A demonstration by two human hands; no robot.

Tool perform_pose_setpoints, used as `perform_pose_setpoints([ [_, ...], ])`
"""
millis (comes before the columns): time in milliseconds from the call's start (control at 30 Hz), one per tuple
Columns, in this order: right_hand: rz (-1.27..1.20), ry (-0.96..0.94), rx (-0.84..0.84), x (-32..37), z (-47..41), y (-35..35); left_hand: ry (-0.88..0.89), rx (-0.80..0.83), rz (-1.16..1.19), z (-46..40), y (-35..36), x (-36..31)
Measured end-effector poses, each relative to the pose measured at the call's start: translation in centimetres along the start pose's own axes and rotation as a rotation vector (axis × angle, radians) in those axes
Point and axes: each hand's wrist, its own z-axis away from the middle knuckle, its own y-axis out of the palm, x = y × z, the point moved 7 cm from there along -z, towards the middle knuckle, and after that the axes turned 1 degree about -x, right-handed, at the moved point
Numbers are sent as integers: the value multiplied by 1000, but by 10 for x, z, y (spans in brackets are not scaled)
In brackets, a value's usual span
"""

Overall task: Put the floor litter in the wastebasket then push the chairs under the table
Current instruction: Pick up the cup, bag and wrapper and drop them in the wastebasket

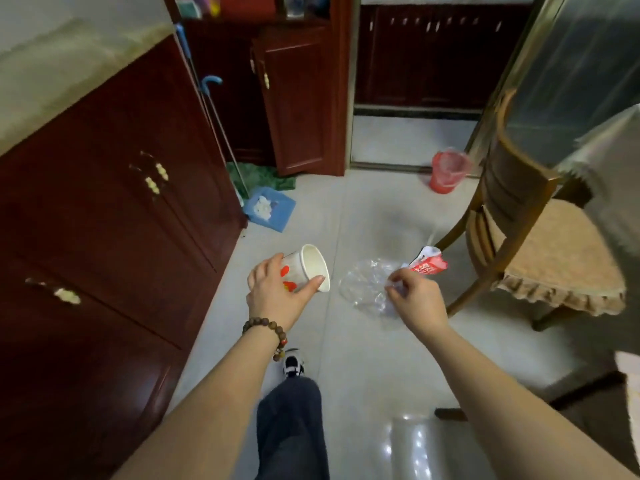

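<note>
My left hand grips a white paper cup with red marks, tilted so its open mouth faces forward. My right hand pinches a crumpled clear plastic bag together with a red and white wrapper, both held above the pale tiled floor. A red wastebasket lined with clear plastic stands farther ahead on the floor, by the sliding door. A wooden chair with a beige cushion stands to the right, pulled out from a cloth-covered table.
A dark red cabinet runs along the left. A blue dustpan with white scraps and a broom lean near an open cabinet door. My leg and shoe are below. A second chair's leg shows at lower right.
</note>
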Motion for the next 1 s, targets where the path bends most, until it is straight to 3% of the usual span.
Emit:
perform_pose_setpoints([
  [233,-3,104,-71,26,-198,31,64,78,20,-222,39,-19],
  [467,-38,244,-203,30,-351,21,139,160,15,-404,93,-87],
  [1000,-69,535,-293,-150,-721,-51,265,424,-36,-725,389,-325],
])
